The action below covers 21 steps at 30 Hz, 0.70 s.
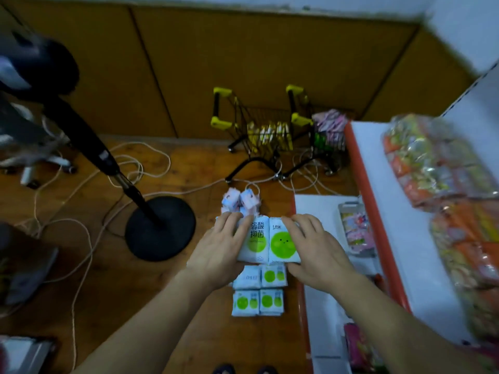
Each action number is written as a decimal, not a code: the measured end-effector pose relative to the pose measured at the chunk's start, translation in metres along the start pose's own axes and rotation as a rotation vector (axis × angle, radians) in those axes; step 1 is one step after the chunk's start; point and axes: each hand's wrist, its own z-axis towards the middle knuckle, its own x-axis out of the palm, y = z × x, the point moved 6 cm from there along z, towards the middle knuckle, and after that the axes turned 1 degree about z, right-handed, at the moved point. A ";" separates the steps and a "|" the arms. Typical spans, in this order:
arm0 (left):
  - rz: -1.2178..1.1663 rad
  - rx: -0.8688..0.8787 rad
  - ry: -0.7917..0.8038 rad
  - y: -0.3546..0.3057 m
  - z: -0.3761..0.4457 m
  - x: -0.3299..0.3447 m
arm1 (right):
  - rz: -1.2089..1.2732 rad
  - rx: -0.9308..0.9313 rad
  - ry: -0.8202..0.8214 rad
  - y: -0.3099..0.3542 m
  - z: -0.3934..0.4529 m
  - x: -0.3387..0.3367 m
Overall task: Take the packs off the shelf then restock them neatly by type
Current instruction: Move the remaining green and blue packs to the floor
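Observation:
Both hands hold a pair of white packs with green circles (267, 242) side by side above the floor. My left hand (221, 247) grips their left side, fingers over the top edge. My right hand (316, 245) grips the right side. Below them, several more white-and-green packs (259, 290) lie on the wooden floor in neat rows. Beyond the held packs stand a few pink-and-blue packs (241, 199). The white shelf (318, 211) with its orange edge is at the right.
A fan stand with a round black base (160, 228) is at the left, with loose cables (81, 220) across the floor. Two small yellow-handled carts (259, 130) with goods stand at the back. Bagged snacks (442, 163) fill the upper shelf at the right.

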 end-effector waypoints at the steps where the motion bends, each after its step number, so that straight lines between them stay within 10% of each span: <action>1: 0.007 0.009 -0.020 -0.003 0.001 -0.023 | -0.014 -0.009 -0.017 0.001 -0.001 -0.023; 21: 0.207 0.116 -0.402 -0.094 0.006 -0.372 | -0.173 0.067 -0.422 0.028 -0.055 -0.369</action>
